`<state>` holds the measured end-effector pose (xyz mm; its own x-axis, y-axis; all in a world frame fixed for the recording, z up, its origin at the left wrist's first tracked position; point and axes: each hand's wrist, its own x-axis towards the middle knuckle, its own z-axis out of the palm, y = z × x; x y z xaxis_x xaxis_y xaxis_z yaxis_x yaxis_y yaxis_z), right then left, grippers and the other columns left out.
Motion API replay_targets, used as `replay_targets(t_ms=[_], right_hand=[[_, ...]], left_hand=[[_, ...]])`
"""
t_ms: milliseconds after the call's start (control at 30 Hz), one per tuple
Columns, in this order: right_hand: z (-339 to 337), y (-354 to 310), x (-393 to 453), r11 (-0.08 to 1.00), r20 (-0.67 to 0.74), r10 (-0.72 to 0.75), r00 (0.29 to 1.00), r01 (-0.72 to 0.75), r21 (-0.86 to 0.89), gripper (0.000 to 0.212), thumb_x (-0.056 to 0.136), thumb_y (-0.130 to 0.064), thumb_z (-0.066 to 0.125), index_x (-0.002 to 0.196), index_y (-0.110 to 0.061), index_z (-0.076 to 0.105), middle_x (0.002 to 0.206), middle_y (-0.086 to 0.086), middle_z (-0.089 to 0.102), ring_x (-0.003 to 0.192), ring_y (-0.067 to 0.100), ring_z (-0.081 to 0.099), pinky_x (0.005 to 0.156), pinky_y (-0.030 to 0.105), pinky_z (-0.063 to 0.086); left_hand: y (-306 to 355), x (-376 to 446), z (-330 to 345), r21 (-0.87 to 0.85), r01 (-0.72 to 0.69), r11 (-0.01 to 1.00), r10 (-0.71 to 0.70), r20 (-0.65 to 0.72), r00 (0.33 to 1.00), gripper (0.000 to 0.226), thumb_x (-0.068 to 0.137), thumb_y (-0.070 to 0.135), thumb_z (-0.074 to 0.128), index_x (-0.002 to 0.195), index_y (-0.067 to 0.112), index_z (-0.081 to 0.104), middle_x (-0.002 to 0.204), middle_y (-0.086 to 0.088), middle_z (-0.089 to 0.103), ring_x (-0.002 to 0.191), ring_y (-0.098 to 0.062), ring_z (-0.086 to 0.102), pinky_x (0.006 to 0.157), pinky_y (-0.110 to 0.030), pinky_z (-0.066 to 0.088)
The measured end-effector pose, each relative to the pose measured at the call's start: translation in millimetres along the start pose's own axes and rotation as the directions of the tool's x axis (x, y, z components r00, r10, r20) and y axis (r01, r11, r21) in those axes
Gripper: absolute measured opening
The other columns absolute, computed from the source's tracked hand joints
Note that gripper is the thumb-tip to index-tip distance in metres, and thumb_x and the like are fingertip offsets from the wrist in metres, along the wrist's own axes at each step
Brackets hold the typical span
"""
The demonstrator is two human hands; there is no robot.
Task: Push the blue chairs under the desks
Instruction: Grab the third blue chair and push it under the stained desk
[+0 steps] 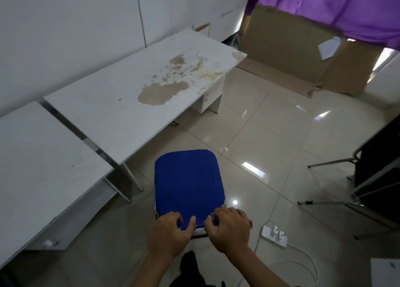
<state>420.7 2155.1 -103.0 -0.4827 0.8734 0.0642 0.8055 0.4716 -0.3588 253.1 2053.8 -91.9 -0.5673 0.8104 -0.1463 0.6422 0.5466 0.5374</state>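
Observation:
A blue chair (188, 182) with a padded seat and metal frame stands on the tiled floor in front of me, just off the near corner of a stained white desk (121, 104). My left hand (170, 232) and my right hand (230, 228) both grip the chair's near edge, fingers curled over the blue padding. A second white desk (39, 161) stands to the left, with a narrow gap between the two desks. The chair's seat lies wholly outside the desks.
A white power strip (274, 235) with cable lies on the floor right of the chair. A black chair (376, 174) with metal legs stands at the right edge. Cardboard boxes (303, 55) and a purple curtain (346, 7) fill the far right corner. White wall panels (75, 37) run behind the desks.

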Motion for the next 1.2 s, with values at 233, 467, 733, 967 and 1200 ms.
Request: replay_targets(t_ms=[233, 467, 733, 967, 1200], right_hand=[[3, -4, 67, 0.994, -0.006, -0.094, 0.996, 0.094, -0.046, 0.029, 0.079, -0.048, 0.06, 0.059, -0.032, 0.048, 0.051, -0.014, 0.041, 0.046, 0.004, 0.036, 0.054, 0.017, 0.015], [-3, 5, 128, 0.991, 0.084, -0.124, 0.989, 0.129, -0.048, 0.03, 0.081, -0.048, 0.062, 0.059, -0.029, 0.052, 0.049, -0.012, 0.044, 0.043, 0.005, 0.041, 0.051, 0.018, 0.018], [-10, 34, 196, 0.963, 0.112, -0.263, 0.958, 0.268, -0.033, 0.026, 0.08, -0.045, 0.06, 0.059, -0.031, 0.053, 0.049, -0.014, 0.042, 0.042, 0.0, 0.031, 0.048, 0.016, 0.018], [-20, 93, 290, 0.911, 0.211, -0.394, 0.894, 0.411, -0.039, 0.022, 0.082, -0.046, 0.055, 0.065, -0.033, 0.055, 0.056, -0.016, 0.049, 0.048, 0.002, 0.041, 0.05, 0.021, 0.03], [-31, 137, 385, 0.836, 0.256, -0.526, 0.811, 0.549, -0.02, 0.023, 0.082, -0.047, 0.058, 0.067, -0.03, 0.061, 0.058, -0.014, 0.054, 0.049, 0.006, 0.046, 0.049, 0.021, 0.039]], left_hand=[[3, 57, -1, -0.104, 0.04, 0.994, -0.048, -0.074, 0.996, 0.044, 0.084, 0.064, 0.059, 0.065, 0.025, 0.059, 0.057, 0.007, 0.058, 0.051, -0.011, 0.056, 0.049, -0.038, 0.054], [19, 102, 3, -0.104, 0.084, 0.991, -0.095, -0.108, 0.99, 0.043, 0.084, 0.066, 0.054, 0.064, 0.027, 0.057, 0.056, 0.008, 0.057, 0.05, -0.01, 0.055, 0.047, -0.033, 0.05], [50, 145, 25, -0.169, 0.174, 0.97, -0.201, -0.162, 0.966, 0.043, 0.082, 0.068, 0.054, 0.066, 0.027, 0.057, 0.059, 0.009, 0.059, 0.054, -0.01, 0.057, 0.051, -0.036, 0.055], [116, 192, 63, -0.138, 0.344, 0.929, -0.368, -0.224, 0.902, 0.047, 0.079, 0.074, 0.044, 0.069, 0.029, 0.053, 0.065, 0.012, 0.057, 0.063, -0.005, 0.053, 0.055, -0.031, 0.051], [185, 249, 87, -0.175, 0.481, 0.859, -0.512, -0.263, 0.818, 0.044, 0.081, 0.072, 0.044, 0.075, 0.031, 0.058, 0.069, 0.014, 0.059, 0.065, -0.003, 0.053, 0.056, -0.027, 0.047]])
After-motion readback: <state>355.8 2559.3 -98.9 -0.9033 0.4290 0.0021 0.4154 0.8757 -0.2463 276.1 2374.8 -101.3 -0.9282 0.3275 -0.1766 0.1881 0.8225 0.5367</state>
